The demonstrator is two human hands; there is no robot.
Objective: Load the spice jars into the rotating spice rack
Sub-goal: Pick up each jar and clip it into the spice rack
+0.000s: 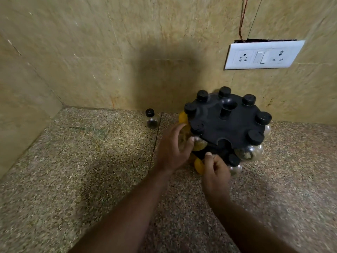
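The black rotating spice rack (226, 125) stands on the speckled counter against the wall, with several black-capped jars seated around its top tier and more in the lower tier. My left hand (173, 148) is at the rack's left side, fingers wrapped around a clear jar of yellow spice (199, 143) that sits in a top-tier slot. My right hand (216, 172) is at the rack's front, fingers curled against the lower tier next to a yellow jar (198, 166). One loose jar with dark contents (151, 119) stands apart to the left by the wall.
A white switch and socket plate (262, 54) is on the beige tiled wall above the rack, with a thin wire (243, 17) running up from it. The counter corner is at the left; a seam (155, 143) crosses the granite.
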